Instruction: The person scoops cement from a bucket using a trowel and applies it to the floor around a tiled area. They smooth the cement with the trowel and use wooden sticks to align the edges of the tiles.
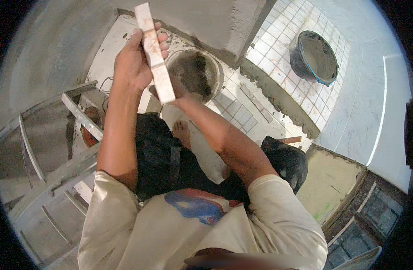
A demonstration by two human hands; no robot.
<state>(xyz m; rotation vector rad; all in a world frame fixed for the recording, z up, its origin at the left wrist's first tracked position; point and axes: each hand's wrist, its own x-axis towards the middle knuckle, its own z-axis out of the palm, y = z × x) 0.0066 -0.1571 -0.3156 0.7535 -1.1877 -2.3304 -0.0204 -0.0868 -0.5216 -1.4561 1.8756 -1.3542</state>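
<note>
My left hand [133,63] grips a long, narrow white tile strip [153,49] with brownish smears, its thumb on one side and fingertips curled round the other. The strip is held up, slanting, its lower end toward me. My right hand [176,100] is at that lower end, mostly behind the strip, so its fingers are hidden. Just beyond the right wrist, a round tub [194,74] of dark, wet-looking mortar stands on the floor, partly covered by the strip and hands.
A ladder [82,117] leans along the left. Small square tiles [233,110] and a long flat strip [256,103] lie right of the tub. Past a rough mortar ledge [278,96], a black bucket [314,58] with grey residue stands on tiled floor. A reddish-brown bar [290,140] lies near my knee.
</note>
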